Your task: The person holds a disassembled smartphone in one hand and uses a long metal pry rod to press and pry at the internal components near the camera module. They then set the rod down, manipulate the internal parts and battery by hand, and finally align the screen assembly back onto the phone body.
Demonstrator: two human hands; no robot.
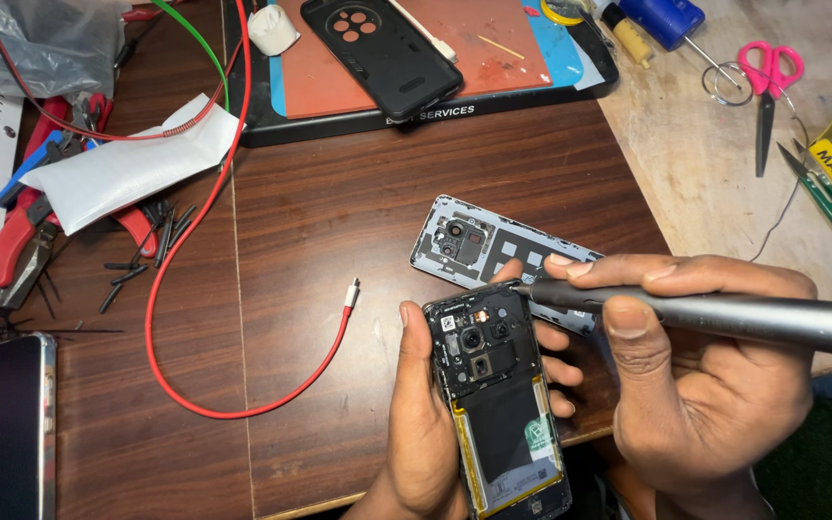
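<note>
My left hand grips an opened smartphone with its back removed, showing camera modules and a black battery with a yellow edge. My right hand holds a grey pen-shaped electric screwdriver, its tip touching the phone's top right corner. The removed silver-blue back cover lies inner side up on the table just behind the phone.
A red cable with a white plug loops across the dark wooden table. Black case on a red mat behind. Pliers, black screws, white paper at left. Another phone bottom left. Pink scissors at right.
</note>
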